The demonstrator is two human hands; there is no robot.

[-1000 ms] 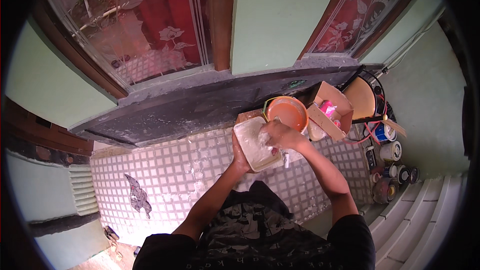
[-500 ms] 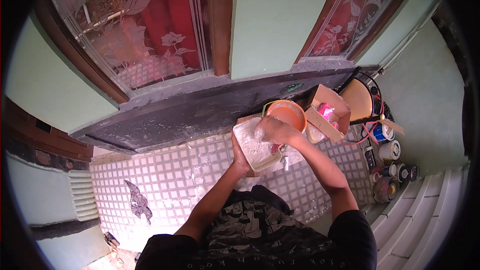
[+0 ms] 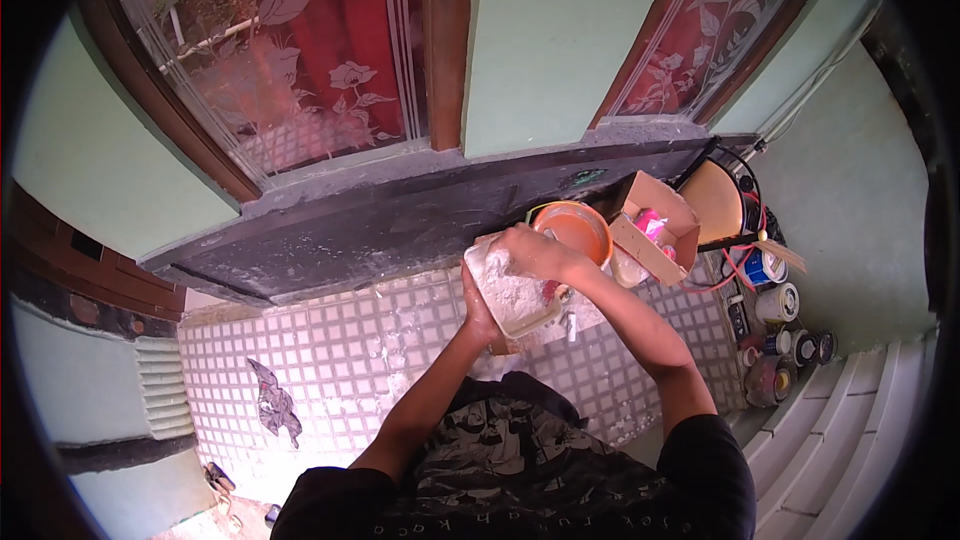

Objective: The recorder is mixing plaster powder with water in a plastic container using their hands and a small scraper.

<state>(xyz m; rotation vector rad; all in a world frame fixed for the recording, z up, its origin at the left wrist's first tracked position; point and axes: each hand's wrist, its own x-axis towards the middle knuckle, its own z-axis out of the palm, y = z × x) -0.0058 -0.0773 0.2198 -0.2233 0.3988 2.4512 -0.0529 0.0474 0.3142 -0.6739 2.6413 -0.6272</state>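
One clear bag of white powder is clamped between both your hands: left hand underneath, right hand on top, one orange bowl just beyond.

I wear a black short-sleeved T-shirt with a pale grey print across the chest. Sleeves end above my elbows; both forearms bare.

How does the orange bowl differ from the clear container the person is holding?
The orange bowl is round, opaque and rests free on the floor; the clear container is boxy, see-through and held between the left hand and right hand. The container holds white powder; what the bowl holds cannot be made out. Both are open-topped and sit close together by the dark ledge.
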